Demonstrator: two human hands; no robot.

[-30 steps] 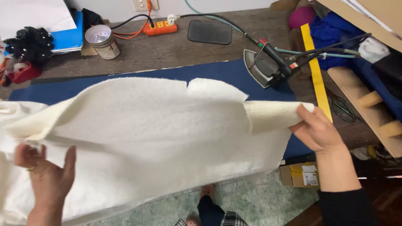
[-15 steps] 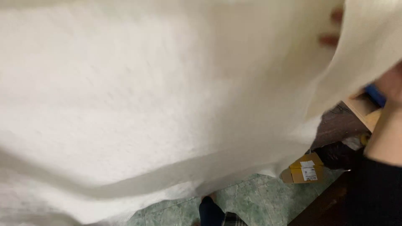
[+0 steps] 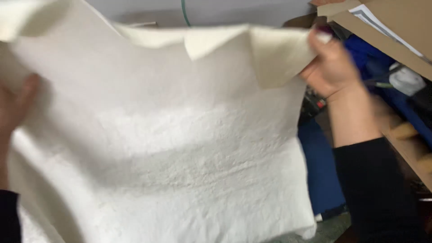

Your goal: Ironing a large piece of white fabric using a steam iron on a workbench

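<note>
White fleece sheet (image 3: 171,148) upright between left hand (image 3: 13,108) and right hand (image 3: 330,63).

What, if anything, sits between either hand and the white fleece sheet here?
Nothing visible. The right hand pinches the white fleece sheet at its top corner, and the left hand grips its left edge directly.

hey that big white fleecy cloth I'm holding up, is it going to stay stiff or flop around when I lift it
Likely floppy: the white cloth sags and folds between your left hand and right hand, and its top corners droop over. Probably light for its size, since pinches at two edges hold it up. Its fuzzy surface suggests it won't slip easily.
</note>
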